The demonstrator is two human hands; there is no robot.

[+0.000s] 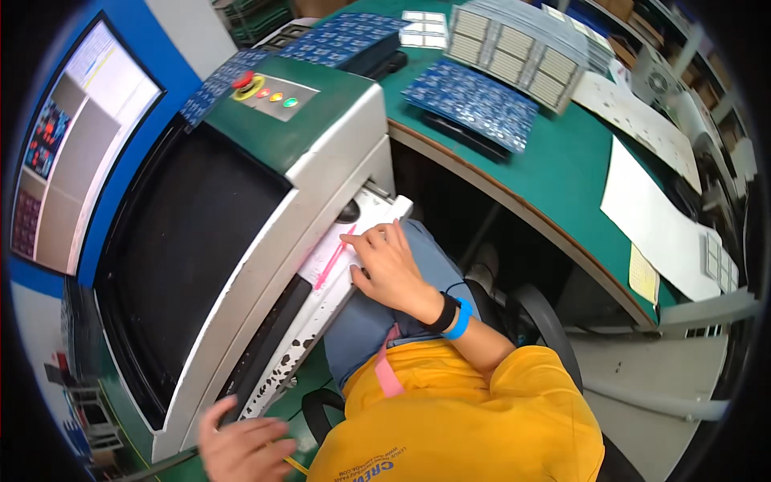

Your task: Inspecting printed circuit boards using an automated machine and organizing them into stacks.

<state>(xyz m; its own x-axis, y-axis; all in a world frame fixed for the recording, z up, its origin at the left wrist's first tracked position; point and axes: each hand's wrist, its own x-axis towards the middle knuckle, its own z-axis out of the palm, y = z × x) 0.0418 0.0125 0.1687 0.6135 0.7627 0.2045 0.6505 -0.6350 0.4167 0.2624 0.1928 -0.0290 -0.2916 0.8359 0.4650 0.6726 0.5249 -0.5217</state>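
My right hand (388, 261), with a black band and a blue band at the wrist, rests over the white pull-out tray (295, 344) of a machine. Its thumb and index finger are apart, and the index fingertip touches or nearly touches a slim pink stick-like thing (331, 263), whose exact kind I cannot tell. Beyond the fingers sits a black computer mouse (348, 212). A dark keyboard (269, 337) lies along the tray, partly under the machine's edge. At the lower left my left hand (245, 443) is raised near the tray's end, blurred, fingers apart, with nothing seen in it.
The machine's black sunken window (189, 249) and its panel with a red stop button (243, 81) are to the left, beside a screen (80, 136). Right of me, a green-topped table (562, 177) bears blue circuit panels (474, 104), racked boards (518, 52) and white sheets (650, 213).
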